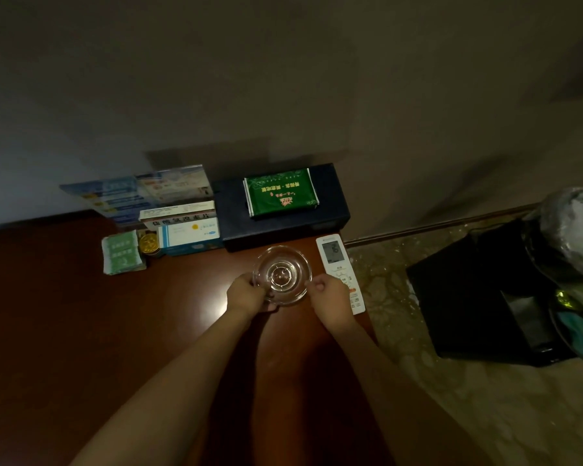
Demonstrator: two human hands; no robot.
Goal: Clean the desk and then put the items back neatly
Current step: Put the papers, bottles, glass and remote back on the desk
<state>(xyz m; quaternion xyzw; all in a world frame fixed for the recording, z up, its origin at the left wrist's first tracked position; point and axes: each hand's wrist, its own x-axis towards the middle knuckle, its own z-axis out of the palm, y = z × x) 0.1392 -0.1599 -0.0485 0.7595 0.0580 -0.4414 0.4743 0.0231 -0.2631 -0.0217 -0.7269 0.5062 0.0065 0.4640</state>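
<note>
Starting at the left of the dark wooden desk [64, 314], we see the items already lined up against the wall: a green sachet pack [122, 252], a gold-lidded tin [148, 243] just beside it, then 2 stacked medicine boxes [186, 232] with leaflets [138, 196] propped behind them. Next comes a dark blue box [283, 227] carrying a green tissue pack [281, 192] on its lid.

In front of that box we hold the clear glass ashtray [282, 274] with both hands. Our left hand [246, 294] has its fingers curled round the ashtray's left rim, and our right hand [327, 295] pinches the right rim. Whether the ashtray rests on the wood or hangs just above it, we cannot tell.

To its right a white remote control [340, 274] lies along the desk's right edge, partly under our right hand. Beyond the desk, on the floor, stands a black bin [468, 297] with a plastic bag [572, 223] in it.

We judge this to be the putting-back stage, with the ashtray being placed. The next move calls for setting it down squarely between the blue box and the remote, then letting go with both hands without nudging the remote off the edge.
</note>
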